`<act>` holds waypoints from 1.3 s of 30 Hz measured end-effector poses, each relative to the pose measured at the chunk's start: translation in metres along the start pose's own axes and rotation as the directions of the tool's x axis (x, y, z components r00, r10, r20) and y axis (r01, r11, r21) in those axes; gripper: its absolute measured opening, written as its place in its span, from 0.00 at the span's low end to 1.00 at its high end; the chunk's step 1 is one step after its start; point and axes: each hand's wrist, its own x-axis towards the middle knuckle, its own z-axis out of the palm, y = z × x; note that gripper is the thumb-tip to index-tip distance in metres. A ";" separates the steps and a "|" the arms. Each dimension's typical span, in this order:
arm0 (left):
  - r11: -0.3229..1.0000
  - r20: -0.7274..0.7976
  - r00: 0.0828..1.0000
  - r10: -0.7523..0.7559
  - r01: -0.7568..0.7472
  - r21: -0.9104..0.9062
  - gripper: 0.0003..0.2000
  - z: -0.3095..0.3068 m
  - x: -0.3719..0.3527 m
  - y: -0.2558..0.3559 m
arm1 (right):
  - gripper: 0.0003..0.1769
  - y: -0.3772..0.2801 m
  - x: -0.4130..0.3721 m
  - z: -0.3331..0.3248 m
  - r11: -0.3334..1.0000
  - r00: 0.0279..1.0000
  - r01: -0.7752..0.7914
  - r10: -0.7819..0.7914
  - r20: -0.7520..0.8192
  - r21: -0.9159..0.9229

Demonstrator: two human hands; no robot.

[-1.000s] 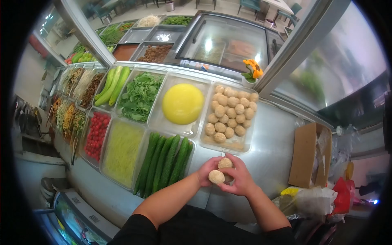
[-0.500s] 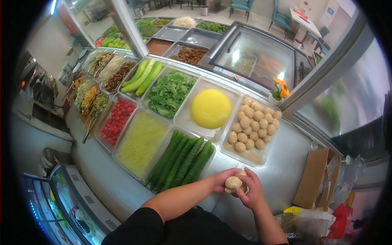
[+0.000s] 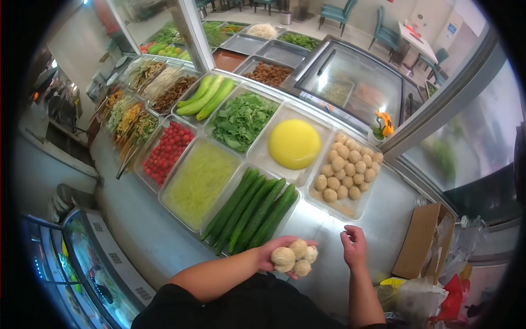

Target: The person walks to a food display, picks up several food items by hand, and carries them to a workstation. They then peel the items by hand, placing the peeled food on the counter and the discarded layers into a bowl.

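Observation:
Several round tan balls (image 3: 298, 249) rest in my left hand (image 3: 268, 253), which is palm up and cupped beneath them near the counter's front edge. To its right, my right hand (image 3: 355, 244) hovers over the metal counter with its fingers bent and apart, and no object shows in it. Beyond my hands, a clear tray (image 3: 348, 211) holds more of the same balls (image 3: 350, 170). Left of that tray lies a smooth yellow mound (image 3: 295, 143) in its own tray. Long green cucumbers (image 3: 255, 211) lie just beyond my left hand.
Trays of pale green shreds (image 3: 203, 183), red cherry tomatoes (image 3: 169, 151), leafy greens (image 3: 244, 120) and light green gourds (image 3: 205, 96) stand leftward. A cardboard box (image 3: 419, 238) and plastic bags (image 3: 416, 299) are at right. A flower pot (image 3: 376, 136) stands by the window frame.
My hands have separated: the left has moved left with the balls, and the right has let go of them and moved right. The camera view has shifted slightly.

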 end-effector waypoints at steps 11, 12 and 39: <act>0.720 0.021 0.841 0.540 -0.448 -0.530 0.36 -0.023 -0.195 -0.067 | 0.18 0.028 0.034 0.053 0.954 0.989 0.103 -0.068 0.129 -0.281; 0.719 0.023 0.841 0.541 -0.448 -0.532 0.36 -0.022 -0.211 -0.076 | 0.19 0.028 0.047 0.056 0.925 0.988 0.142 -0.113 0.103 -0.351; 0.344 -0.306 0.491 0.816 -0.837 -0.426 0.33 -0.071 -0.402 -0.169 | 0.37 0.010 0.111 0.124 0.702 0.982 -0.067 -0.080 -0.173 -0.709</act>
